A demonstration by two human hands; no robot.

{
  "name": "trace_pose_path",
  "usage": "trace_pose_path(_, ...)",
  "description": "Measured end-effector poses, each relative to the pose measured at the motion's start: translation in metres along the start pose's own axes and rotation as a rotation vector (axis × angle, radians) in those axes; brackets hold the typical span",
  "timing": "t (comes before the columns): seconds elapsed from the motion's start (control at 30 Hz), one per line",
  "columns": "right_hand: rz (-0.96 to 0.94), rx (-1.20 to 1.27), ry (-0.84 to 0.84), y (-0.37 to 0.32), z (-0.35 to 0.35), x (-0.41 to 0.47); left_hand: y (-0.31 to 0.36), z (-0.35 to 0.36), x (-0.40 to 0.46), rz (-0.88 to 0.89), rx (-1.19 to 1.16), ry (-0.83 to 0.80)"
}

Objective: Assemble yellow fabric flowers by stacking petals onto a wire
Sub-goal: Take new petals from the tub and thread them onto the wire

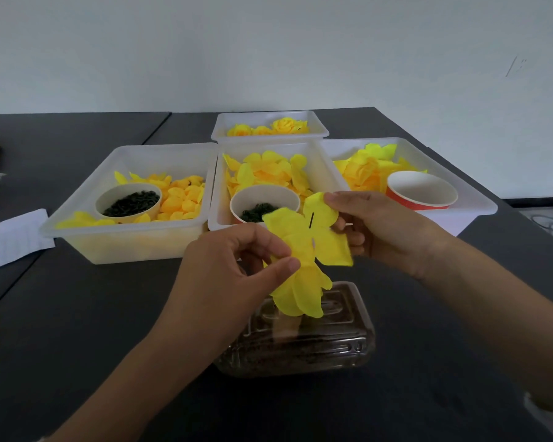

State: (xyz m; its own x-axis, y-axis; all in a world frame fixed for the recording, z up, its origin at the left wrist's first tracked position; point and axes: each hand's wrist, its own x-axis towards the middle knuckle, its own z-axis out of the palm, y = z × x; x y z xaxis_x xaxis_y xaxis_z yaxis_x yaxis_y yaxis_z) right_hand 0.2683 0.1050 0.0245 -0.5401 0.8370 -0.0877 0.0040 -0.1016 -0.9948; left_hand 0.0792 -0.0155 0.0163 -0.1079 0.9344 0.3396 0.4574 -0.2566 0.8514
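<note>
A flat yellow fabric petal piece [310, 232] with a dark slit near its middle is held up over the table between both hands. My left hand [237, 266] pinches its lower left lobe between thumb and forefinger. My right hand [383, 231] pinches its upper right lobe. Below it hang more yellow petals [300, 293], bunched and drooping from my left hand's grip. A thin pale wire tip [348, 224] shows beside my right fingers. The wire's remaining length is hidden.
Three white trays [87, 199] [320, 161] [479, 202] of loose yellow petals stand behind, with paper cups of dark green pieces [128, 202] [259, 210] and an empty red cup [422, 189]. A farther tray holds finished flowers [284, 126]. A clear plastic box [300, 342] sits under my hands. Paper [10, 237] lies left.
</note>
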Motion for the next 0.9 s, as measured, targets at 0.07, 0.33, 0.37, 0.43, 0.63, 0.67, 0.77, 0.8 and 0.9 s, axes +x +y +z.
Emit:
trace_pose_path(0.07,0.027,-0.048,0.021,0.006,-0.001,0.001,0.001,-0.001,-0.001,0.0,0.029,-0.016)
trace_pose_path(0.33,0.15,-0.121,-0.072,0.027,-0.002,-0.003,0.002,-0.002,-0.01,-0.038,0.158,-0.083)
trace_pose_path(0.37,0.167,-0.138,-0.077,0.027,-0.002,-0.003,0.001,-0.002,-0.012,-0.047,0.178,-0.094)
trace_pose_path(0.43,0.199,-0.161,-0.072,0.027,-0.001,-0.005,-0.001,0.001,-0.015,-0.059,0.223,-0.107)
trace_pose_path(0.63,0.206,-0.317,-0.014,0.023,0.009,-0.006,-0.008,0.007,-0.015,-0.067,0.301,-0.118)
trace_pose_path(0.67,0.204,-0.338,-0.011,0.022,0.01,-0.007,-0.009,0.007,-0.015,-0.063,0.31,-0.125)
trace_pose_path(0.77,0.208,-0.363,-0.04,0.02,0.009,-0.007,-0.008,0.003,-0.014,-0.025,0.348,-0.162)
trace_pose_path(0.8,0.21,-0.373,-0.06,0.018,0.008,-0.007,-0.008,0.001,-0.013,-0.007,0.343,-0.177)
trace_pose_path(0.9,0.224,-0.513,-0.115,0.009,-0.005,-0.006,-0.006,-0.008,-0.014,0.041,0.261,-0.189)
